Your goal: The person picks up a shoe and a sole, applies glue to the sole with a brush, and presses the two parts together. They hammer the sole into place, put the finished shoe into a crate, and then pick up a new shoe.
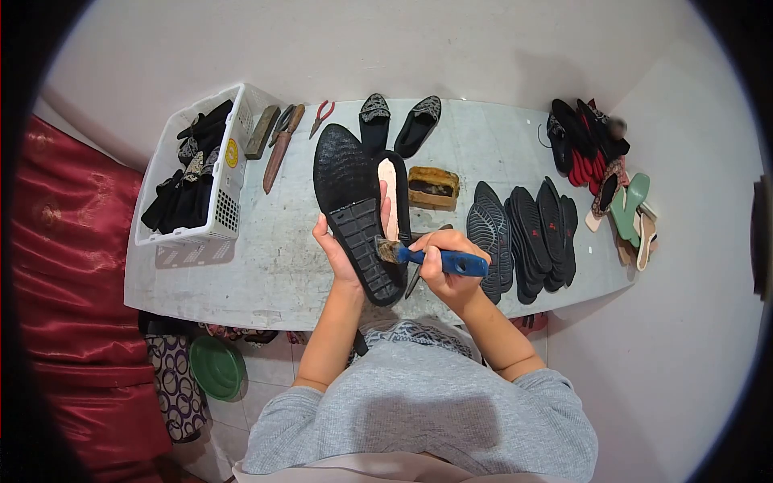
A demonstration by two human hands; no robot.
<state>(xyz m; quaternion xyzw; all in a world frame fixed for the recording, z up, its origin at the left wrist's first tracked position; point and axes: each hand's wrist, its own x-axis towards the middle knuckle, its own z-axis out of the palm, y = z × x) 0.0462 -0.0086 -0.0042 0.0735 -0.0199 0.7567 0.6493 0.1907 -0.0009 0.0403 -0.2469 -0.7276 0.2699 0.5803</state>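
My left hand grips a black shoe sole, tilted above the table. Its front part looks wet and glossy, and a grid of hollows covers its heel half. In my closed right hand is a brush with a blue handle; its stained bristles touch the grid of the sole. Right behind the sole is a black-rimmed shoe piece with a pale inside, partly hidden; fingers of my left hand show against it. Just beyond lies a crusted yellowish container with a dark hollow.
Several black soles are stacked at the right. Two black shoes stand at the back. A white basket with dark shoe parts, a sheathed knife and red-handled pliers are at the left. Shoe uppers and green pieces lie far right.
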